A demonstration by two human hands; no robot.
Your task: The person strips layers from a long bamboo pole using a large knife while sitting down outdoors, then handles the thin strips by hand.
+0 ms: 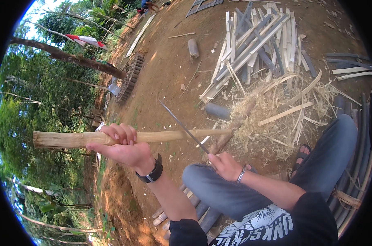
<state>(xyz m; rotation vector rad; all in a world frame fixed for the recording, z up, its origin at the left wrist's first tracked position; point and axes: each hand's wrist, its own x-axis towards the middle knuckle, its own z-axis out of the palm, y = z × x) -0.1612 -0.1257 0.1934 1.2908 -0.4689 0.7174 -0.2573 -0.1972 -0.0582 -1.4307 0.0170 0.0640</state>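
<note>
My left hand (pixel 126 145) is wrapped round a long pale split bamboo strip (pixel 73 140), its palm up and fingers curled over the top. One end of the strip sticks out to the left, while the other reaches right to a heap of shavings. My right hand (pixel 227 165) is closed round the handle of a long thin knife (pixel 178 121). From this fist the blade slants up and left, crossing in front of the strip; whether it touches the wood I cannot tell. The handle itself is mostly hidden in my fingers.
Curly bamboo shavings (pixel 268 117) lie before my knees. Beyond them is a pile of split bamboo strips (pixel 260 45). Bamboo poles (pixel 360 151) lie at the right, and a short cylindrical piece (pixel 193 48) rests on the dirt. Trees line the left, near a slanting trunk (pixel 71 55).
</note>
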